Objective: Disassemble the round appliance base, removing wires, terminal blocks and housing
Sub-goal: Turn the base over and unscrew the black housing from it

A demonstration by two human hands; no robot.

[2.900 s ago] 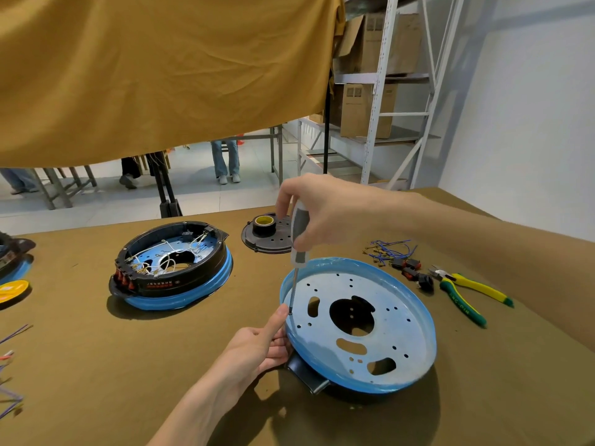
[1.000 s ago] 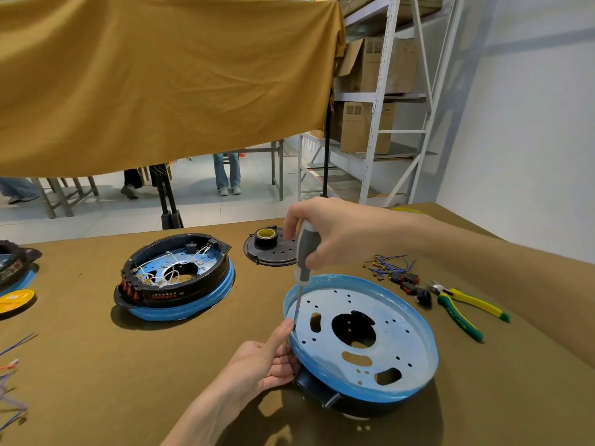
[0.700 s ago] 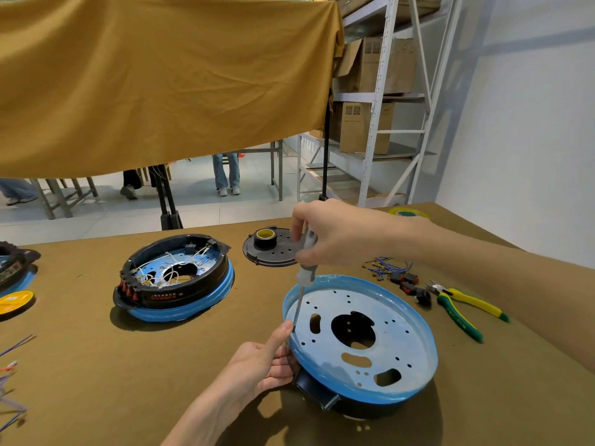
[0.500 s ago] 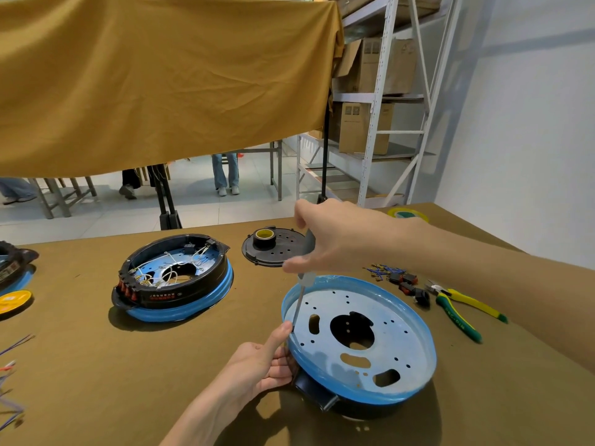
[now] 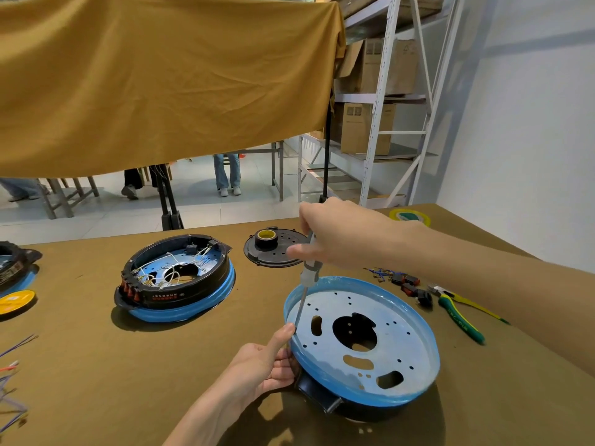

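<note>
A round appliance base (image 5: 399, 342) lies upside down near me, its blue-filmed metal plate with holes facing up over a black housing. My left hand (image 5: 264, 365) grips its left rim, thumb raised against the edge. My right hand (image 5: 335, 236) holds the grey handle of a screwdriver (image 5: 307, 278) upright, the tip standing at the plate's left edge by my thumb. A second base (image 5: 177, 278) with white wires and red terminal blocks still inside sits to the left.
A black cover disc (image 5: 273, 249) with a yellow tape roll lies behind. Removed wires and black terminal blocks (image 5: 405, 284) and green-yellow pliers (image 5: 457, 312) lie at the right. Loose wires (image 5: 13, 381) and another base (image 5: 14, 265) lie at the left edge.
My right hand has turned on the screwdriver handle, fingers shifting around it. The screwdriver tip stays at the same spot on the plate's left edge; my left hand has not moved.
</note>
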